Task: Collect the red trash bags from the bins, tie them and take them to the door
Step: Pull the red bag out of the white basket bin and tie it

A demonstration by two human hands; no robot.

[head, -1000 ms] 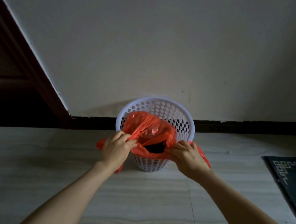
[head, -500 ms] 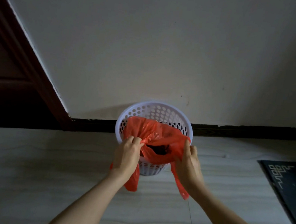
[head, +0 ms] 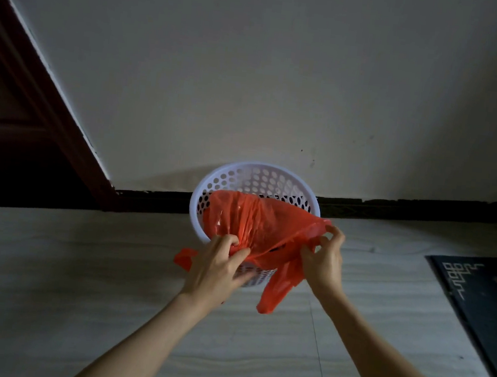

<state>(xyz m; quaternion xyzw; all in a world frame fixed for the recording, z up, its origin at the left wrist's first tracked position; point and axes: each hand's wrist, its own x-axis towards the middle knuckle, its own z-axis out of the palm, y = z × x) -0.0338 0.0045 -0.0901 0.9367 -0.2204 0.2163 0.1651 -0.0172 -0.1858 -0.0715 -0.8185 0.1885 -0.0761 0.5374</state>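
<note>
Best done by gathering both handles of the thin red plastic trash bag (head: 255, 226) together above the white perforated plastic bin (head: 257, 177) by the far wall before knotting, keeping the mouth drawn shut. Left hand (head: 217, 265) curled round the bunched near edge; right hand (head: 324, 257) pinching the stretched right handle. Bag sat mostly inside the bin.
</note>
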